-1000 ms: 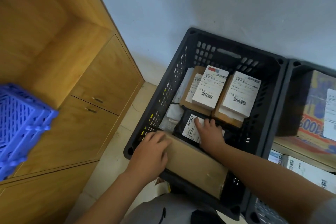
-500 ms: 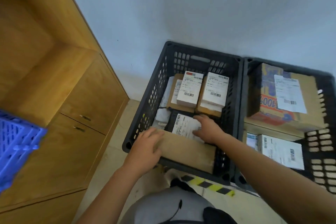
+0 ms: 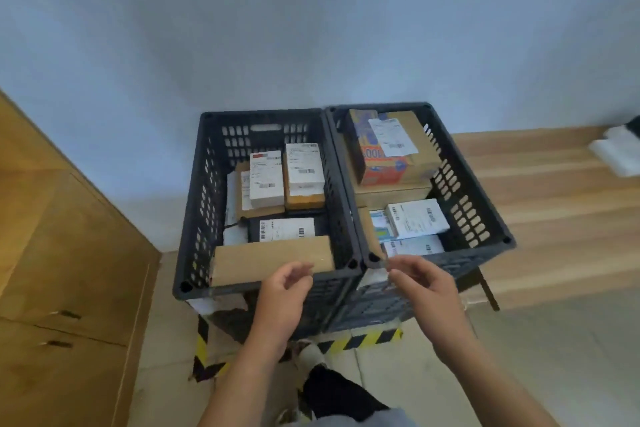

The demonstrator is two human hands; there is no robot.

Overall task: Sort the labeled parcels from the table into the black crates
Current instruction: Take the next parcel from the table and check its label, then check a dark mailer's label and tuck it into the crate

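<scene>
Two black crates stand side by side against the wall. The left crate holds a long brown box along its near side, a black parcel with a white label behind it, and two white-labelled boxes at the back. The right crate holds a big printed carton and several white-labelled parcels. My left hand and my right hand hover in front of the crates' near rims, fingers loosely curled, holding nothing.
A wooden cabinet with drawers stands to the left. A wooden table runs to the right, with a white package at its far end. Yellow-black tape marks the tiled floor below the crates.
Both hands have let go of the brown box and the black parcel and drawn back out of the left crate. The view has risen and swung right, showing both crates.
</scene>
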